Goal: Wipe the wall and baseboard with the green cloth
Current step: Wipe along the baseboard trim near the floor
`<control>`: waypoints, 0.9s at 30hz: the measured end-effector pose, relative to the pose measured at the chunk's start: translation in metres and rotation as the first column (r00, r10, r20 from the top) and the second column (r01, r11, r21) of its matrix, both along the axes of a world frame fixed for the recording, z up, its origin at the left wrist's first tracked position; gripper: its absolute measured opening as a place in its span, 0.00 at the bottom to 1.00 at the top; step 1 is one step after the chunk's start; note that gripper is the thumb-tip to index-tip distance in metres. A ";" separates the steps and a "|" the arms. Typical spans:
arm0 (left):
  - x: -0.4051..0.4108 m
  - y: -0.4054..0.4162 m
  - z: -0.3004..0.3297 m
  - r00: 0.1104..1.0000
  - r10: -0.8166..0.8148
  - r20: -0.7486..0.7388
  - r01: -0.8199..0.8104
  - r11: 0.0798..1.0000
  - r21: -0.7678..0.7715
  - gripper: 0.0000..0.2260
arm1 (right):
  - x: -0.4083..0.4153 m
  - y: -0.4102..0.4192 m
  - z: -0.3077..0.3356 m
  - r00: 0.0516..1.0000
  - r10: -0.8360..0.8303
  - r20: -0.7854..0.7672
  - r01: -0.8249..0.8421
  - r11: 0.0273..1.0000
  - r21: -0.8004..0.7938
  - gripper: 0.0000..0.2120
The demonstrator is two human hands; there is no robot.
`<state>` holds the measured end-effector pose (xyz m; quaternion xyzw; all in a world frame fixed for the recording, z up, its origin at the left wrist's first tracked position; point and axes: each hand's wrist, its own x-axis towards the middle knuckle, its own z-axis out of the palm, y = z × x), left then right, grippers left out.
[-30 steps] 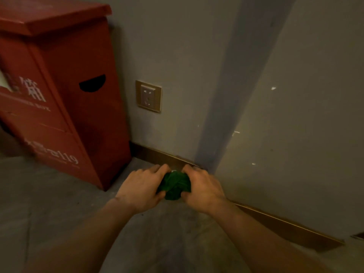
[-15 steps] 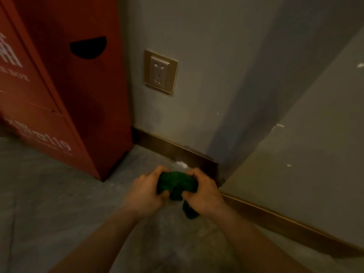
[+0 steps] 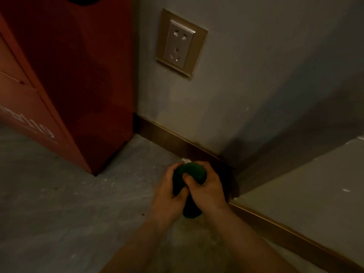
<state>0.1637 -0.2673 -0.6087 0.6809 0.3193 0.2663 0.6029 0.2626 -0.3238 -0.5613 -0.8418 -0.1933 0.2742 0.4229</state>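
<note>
Both of my hands hold a bunched dark green cloth (image 3: pixel 194 173) low over the floor, just in front of the wall's corner. My left hand (image 3: pixel 167 196) grips its left side and my right hand (image 3: pixel 206 187) wraps over its right side, thumb pressed into the cloth. One end of the cloth hangs down between my wrists. The brown baseboard (image 3: pixel 167 135) runs along the foot of the grey wall (image 3: pixel 226 107) right behind the cloth and continues to the right past the corner. Whether the cloth touches the baseboard I cannot tell.
A red metal cabinet (image 3: pixel 65 79) with white lettering stands against the wall at the left. A gold-framed power socket (image 3: pixel 180 44) sits on the wall above the cloth. A small white scrap (image 3: pixel 186 160) lies at the baseboard. The floor (image 3: pixel 69 203) is grey concrete.
The view has come closer and lower toward the corner. My hands have kept their hold and worked the cloth; an end now hangs down between my wrists.
</note>
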 end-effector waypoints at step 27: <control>0.017 -0.018 -0.072 0.748 0.008 -0.663 0.470 0.698 0.539 0.46 | 0.056 0.093 -0.023 -0.541 0.804 0.247 -0.185 0.173 -0.967 0.21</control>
